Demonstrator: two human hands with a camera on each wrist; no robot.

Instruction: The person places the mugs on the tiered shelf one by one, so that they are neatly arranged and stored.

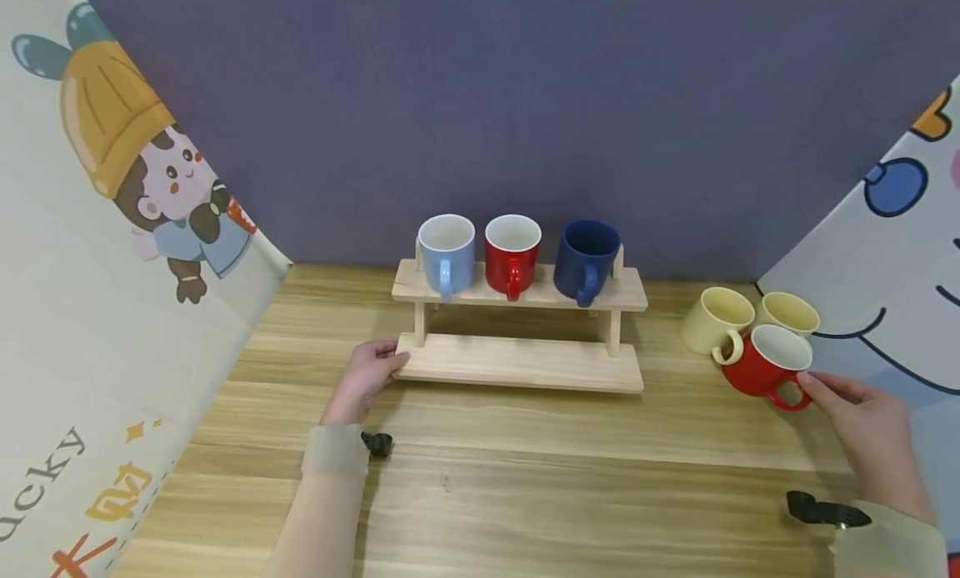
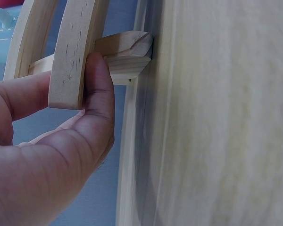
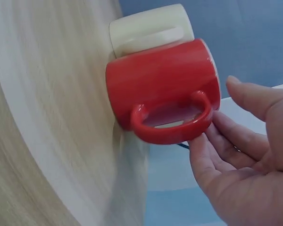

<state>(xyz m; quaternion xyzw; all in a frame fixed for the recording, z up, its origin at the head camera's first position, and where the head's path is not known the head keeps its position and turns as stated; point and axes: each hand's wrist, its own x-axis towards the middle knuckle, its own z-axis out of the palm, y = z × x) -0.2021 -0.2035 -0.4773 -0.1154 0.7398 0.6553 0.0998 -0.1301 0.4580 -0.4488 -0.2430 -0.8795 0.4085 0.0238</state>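
Observation:
A light wooden two-tier rack [image 1: 517, 361] stands on the table. At the left end of its lower shelf, my left hand [image 1: 369, 376] grips the board [image 2: 68, 70] between thumb and fingers. On the upper tier sit a light blue mug [image 1: 448, 261], a red mug with white inside [image 1: 502, 253] and a dark blue mug [image 1: 581, 266]. Another red mug [image 3: 160, 80] is at the right, its handle toward my right hand [image 1: 862, 420]. Fingertips [image 3: 200, 155] of that hand touch around the handle, while the thumb [image 3: 247, 96] stays apart from the mug.
Two cream mugs, one at left [image 1: 705, 328] and one at right [image 1: 791, 311], stand close behind the red mug. A dark blue-grey panel [image 1: 495, 103] rises behind the wood-grain table [image 1: 510, 478]. Printed cartoon panels flank it, left [image 1: 52, 228] and right [image 1: 892, 295].

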